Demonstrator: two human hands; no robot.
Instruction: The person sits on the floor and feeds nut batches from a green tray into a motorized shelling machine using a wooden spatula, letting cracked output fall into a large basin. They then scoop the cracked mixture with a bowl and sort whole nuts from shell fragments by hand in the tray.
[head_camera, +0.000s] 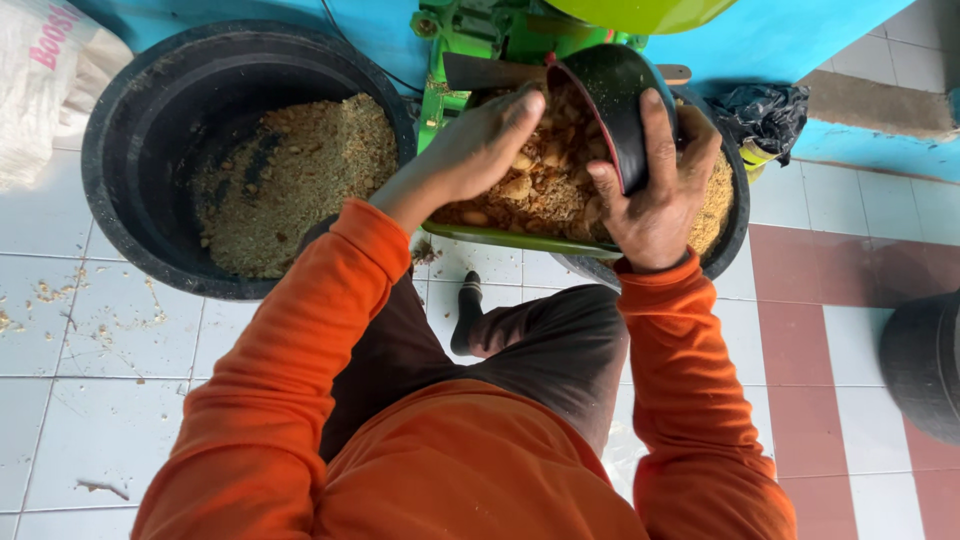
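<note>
Hemmed in above the grip by the green machine (470, 40), left by the black tub (110, 170), with open tiled floor (110, 400) below.

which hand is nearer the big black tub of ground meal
Left. The left hand lies on the pale chunks just right of the tub; the right hand, gripping a black bowl, is farther right.

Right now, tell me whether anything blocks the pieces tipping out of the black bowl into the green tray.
Nothing visible does. The black bowl, tilted in the right hand, pours straight onto the green tray; the left hand rests on the pile of pieces.
</note>
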